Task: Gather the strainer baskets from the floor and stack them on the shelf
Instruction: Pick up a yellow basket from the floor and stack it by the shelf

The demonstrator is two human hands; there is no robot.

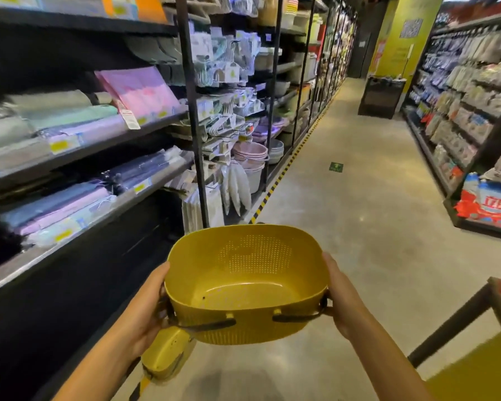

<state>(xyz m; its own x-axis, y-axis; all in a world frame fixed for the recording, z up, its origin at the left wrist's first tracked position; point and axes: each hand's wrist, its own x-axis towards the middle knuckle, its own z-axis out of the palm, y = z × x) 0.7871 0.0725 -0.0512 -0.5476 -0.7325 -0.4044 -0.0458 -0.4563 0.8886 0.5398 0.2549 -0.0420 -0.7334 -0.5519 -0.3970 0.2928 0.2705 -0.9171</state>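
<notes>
A yellow strainer basket (245, 280) with a perforated wall and black handle straps is held up in front of me, above the aisle floor. My left hand (143, 309) grips its left end and my right hand (343, 302) grips its right end, fingers wrapped under the rim. A second yellow strainer basket (164, 354) lies on the floor below the first, near the foot of the left shelving, partly hidden by my left forearm.
Left shelving (104, 146) carries folded cloths and packaged goods; pink and grey tubs (250, 153) stand on its lower level farther along. A yellow-black striped line (268, 195) marks the floor edge. A black bin (381, 95) stands down the aisle. Right shelves (460, 117) hold packaged goods. A dark rail (451, 322) crosses at lower right.
</notes>
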